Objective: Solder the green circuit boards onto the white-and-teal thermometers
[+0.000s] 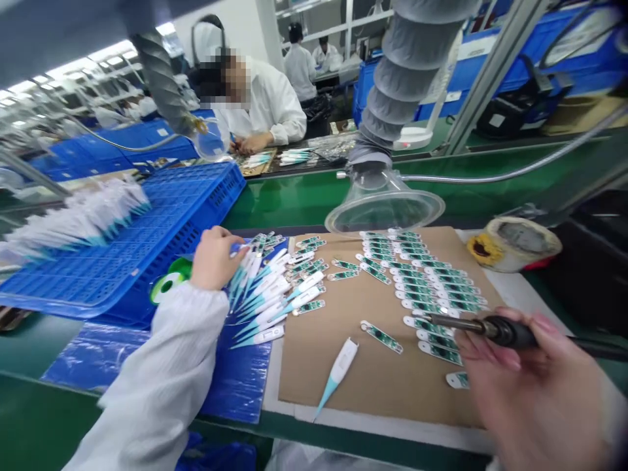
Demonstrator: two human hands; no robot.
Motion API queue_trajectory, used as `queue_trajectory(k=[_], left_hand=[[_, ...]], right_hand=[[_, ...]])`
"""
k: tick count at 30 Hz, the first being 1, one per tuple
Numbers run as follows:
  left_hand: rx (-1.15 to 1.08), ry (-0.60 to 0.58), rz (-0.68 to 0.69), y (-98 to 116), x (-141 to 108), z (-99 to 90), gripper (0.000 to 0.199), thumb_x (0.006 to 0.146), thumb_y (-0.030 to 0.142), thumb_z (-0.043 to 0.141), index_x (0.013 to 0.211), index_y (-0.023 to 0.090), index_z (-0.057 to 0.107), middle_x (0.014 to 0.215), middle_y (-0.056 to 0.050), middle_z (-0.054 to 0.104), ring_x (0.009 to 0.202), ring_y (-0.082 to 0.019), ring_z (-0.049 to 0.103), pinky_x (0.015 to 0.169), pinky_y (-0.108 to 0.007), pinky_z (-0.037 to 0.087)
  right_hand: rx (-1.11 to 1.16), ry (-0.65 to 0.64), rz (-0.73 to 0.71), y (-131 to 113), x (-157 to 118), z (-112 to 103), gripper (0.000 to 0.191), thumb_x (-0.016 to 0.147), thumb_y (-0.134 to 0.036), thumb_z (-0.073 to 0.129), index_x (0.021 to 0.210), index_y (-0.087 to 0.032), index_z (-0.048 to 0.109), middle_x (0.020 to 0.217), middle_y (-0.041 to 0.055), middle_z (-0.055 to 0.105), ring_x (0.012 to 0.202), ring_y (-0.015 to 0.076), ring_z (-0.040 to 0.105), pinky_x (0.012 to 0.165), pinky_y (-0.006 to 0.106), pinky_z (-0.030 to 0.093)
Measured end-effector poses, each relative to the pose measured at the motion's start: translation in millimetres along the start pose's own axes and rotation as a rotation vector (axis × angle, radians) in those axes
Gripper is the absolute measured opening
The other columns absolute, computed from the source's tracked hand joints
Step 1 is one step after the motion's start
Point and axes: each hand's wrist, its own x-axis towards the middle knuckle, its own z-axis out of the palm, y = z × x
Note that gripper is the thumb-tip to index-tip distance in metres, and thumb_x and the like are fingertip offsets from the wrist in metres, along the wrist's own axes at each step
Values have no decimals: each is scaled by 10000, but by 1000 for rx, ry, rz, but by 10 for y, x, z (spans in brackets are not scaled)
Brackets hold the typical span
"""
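Note:
At the left, my left hand (214, 259) reaches over a fanned pile of white and light-blue digital thermometers (267, 288). Its thumb and forefinger close at the white end of a thermometer at the pile's back edge; the other fingers are partly hidden. My right hand (534, 373) grips a soldering iron (505, 330) by its dark handle, the metal tip pointing left over rows of small green circuit boards (422, 281). A single thermometer (338, 373) lies on the brown cardboard (314, 366), tip towards me. Near it is a lone circuit board (381, 337).
A clear suction hood (385, 206) on a grey hose hangs over the board's back edge. A blue crate (196, 203) carries bagged thermometers at left. Green tape (169, 282) sits beside it. A round pot (523, 242) stands back right. A co-worker (265, 104) sits opposite.

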Motion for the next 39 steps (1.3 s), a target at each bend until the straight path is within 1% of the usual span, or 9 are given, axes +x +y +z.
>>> queue_trajectory(k=[6, 10, 13, 16, 19, 24, 31, 36, 39], left_hand=[[-291, -106, 441, 1097, -859, 159, 133, 967, 258, 586, 997, 172, 683, 999, -80, 589, 950, -243, 549, 828, -379, 458], [-253, -323, 321, 1567, -1197, 432, 183, 915, 321, 679, 942, 150, 619, 979, -95, 598, 944, -304, 558, 779, -432, 447], [-294, -377, 268, 1608, -1191, 520, 86, 936, 193, 614, 861, 169, 580, 923, -71, 616, 894, -284, 582, 764, -415, 439], [-398, -427, 311, 1560, -1130, 442, 124, 970, 148, 548, 856, 195, 544, 847, -12, 648, 796, -204, 620, 705, -335, 450], [-642, -518, 282, 1568, -1104, 289, 99, 1023, 247, 519, 929, 215, 515, 850, 17, 688, 808, -153, 676, 720, -282, 493], [-1271, -692, 15, 1657, -1122, 150, 169, 1038, 367, 514, 965, 218, 480, 850, 7, 670, 796, -135, 703, 744, -268, 540], [-1276, -514, 148, 1623, -1074, 96, 64, 1032, 246, 535, 977, 228, 510, 939, 2, 678, 709, -79, 641, 652, -203, 528], [-831, -211, 408, 1558, -1027, 58, 93, 1007, 153, 538, 1026, 244, 543, 951, -8, 672, 857, -126, 663, 737, -239, 523], [-714, -108, 442, 1549, -1032, 58, 121, 998, 123, 535, 1024, 241, 541, 933, -1, 676, 868, -129, 668, 768, -244, 509]], right_hand=[[-62, -29, -104, 32, -6, 109, 251, 900, -478, 623, 825, -252, 703, 494, -63, 344, 484, 95, 370, 494, 225, 352], [-145, -148, -202, 26, -79, 70, 308, 966, -561, 548, 1014, -290, 688, 419, -99, 281, 403, 92, 312, 462, 230, 332], [-292, -203, -201, 22, -147, -2, 201, 992, -461, 559, 1115, -324, 641, 493, -81, 527, 461, 102, 513, 539, 237, 465], [-522, -235, -170, 47, -198, -33, 207, 965, -411, 621, 1153, -324, 616, 942, -8, 764, 855, 153, 724, 805, 287, 572], [-670, -353, -165, 85, -230, 23, 238, 940, -392, 660, 1166, -336, 609, 1216, 2, 719, 1109, 173, 692, 941, 282, 557], [-658, -558, -60, 128, -261, 149, 192, 989, -418, 566, 1159, -347, 621, 1241, -13, 692, 1169, 161, 658, 989, 274, 545], [-592, -525, 44, 226, -284, 106, 249, 982, -448, 563, 1161, -287, 630, 1026, 17, 698, 892, 151, 691, 848, 275, 572], [-565, -592, 121, 183, -325, 90, 243, 1017, -385, 520, 1245, -309, 554, 740, -39, 680, 801, 143, 683, 927, 317, 540], [-537, -583, 62, 156, -347, 139, 247, 971, -381, 596, 1204, -306, 568, 795, -21, 709, 816, 159, 711, 838, 309, 593]])
